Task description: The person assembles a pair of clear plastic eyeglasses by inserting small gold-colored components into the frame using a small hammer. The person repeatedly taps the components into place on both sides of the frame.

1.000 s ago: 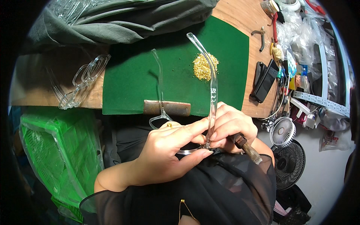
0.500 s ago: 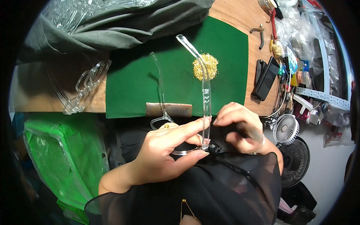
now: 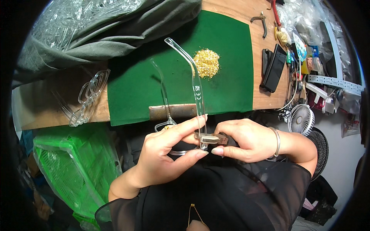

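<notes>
My left hand (image 3: pixel 163 148) grips a clear plastic glasses frame (image 3: pixel 197 89) near its hinge corner, thumb and fingers closed on it. One temple points up and away over the mat, and the other stretches out farther left. My right hand (image 3: pixel 246 140) is wrapped around pliers (image 3: pixel 216 139), whose handles are mostly hidden in the palm. Their brownish jaws lie across the base of the nearer temple, next to my left fingertips. Beyond the temple, a heap of small gold-coloured metal parts (image 3: pixel 207 64) rests on the green mat (image 3: pixel 135 88).
More clear frames (image 3: pixel 90 96) lie stacked at the left. Behind them, grey cloth (image 3: pixel 127 34) surrounds a pile of clear pieces. A black phone (image 3: pixel 274 69), more pliers (image 3: pixel 263 25) and cables are on the right. A green crate (image 3: pixel 77 169) stands lower left; a white fan (image 3: pixel 300 119) is at right.
My right hand, blurred and with no tool clearly visible before, now has pliers at the temple's base. My left hand keeps hold of the glasses frame. The whole view has shifted slightly.
</notes>
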Demonstrator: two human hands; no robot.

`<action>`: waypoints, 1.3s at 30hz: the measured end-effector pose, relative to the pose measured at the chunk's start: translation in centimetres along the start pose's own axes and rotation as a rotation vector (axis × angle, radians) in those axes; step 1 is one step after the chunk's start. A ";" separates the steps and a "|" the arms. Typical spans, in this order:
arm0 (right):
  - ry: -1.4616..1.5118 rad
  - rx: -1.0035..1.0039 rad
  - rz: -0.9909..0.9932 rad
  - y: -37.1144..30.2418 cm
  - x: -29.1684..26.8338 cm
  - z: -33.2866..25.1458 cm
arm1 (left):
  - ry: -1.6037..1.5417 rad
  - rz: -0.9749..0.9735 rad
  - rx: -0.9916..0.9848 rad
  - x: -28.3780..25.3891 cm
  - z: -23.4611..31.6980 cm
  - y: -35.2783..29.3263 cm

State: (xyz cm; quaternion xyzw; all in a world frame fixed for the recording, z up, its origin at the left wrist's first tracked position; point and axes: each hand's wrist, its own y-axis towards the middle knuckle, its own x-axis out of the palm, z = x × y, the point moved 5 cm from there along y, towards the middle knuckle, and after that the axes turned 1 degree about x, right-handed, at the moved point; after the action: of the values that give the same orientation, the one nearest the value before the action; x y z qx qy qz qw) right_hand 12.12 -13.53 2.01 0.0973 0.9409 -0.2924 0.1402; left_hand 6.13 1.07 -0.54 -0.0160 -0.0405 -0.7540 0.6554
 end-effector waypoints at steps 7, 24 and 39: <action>-0.142 0.090 0.072 0.0 0.4 0.6 | 0.044 -0.025 -0.042 0.4 -0.3 0.0; -0.478 -0.371 0.352 0.1 -0.9 -0.1 | 0.128 -0.079 0.132 0.1 0.8 0.3; -0.656 -0.538 0.446 0.5 -0.8 -0.7 | 0.473 -0.148 0.379 0.2 1.9 0.3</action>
State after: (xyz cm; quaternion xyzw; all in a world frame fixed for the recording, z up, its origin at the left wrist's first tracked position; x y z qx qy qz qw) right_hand 12.89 -12.76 2.56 0.1596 0.8455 -0.0168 0.5093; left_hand 6.38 1.01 1.41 0.2855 -0.0279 -0.7614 0.5814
